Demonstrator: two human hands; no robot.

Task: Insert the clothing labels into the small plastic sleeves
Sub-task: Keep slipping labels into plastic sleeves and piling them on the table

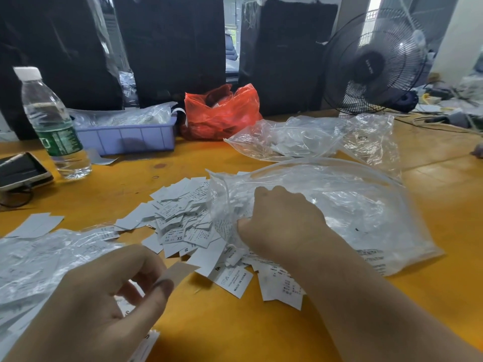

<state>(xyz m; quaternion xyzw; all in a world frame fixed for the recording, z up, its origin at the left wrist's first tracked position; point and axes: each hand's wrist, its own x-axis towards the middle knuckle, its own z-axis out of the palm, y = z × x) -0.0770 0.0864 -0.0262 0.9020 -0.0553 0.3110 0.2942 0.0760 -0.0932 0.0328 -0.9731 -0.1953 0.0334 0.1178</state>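
A heap of white clothing labels [183,220] lies in the middle of the yellow table [235,322]. My right hand [279,220] reaches into the heap at the mouth of a large clear plastic bag [352,205], fingers curled down among the labels; what they hold is hidden. My left hand [104,296] is at the lower left and pinches a single blank label [180,270] between thumb and fingers. A pile of small clear plastic sleeves [39,262] lies at the left, beside that hand.
A water bottle [52,126] and a phone [21,171] stand at the left. A lilac tray [125,137] with plastic bags, a red bag [222,113], a crumpled clear bag [300,137] and a black fan [371,64] line the back.
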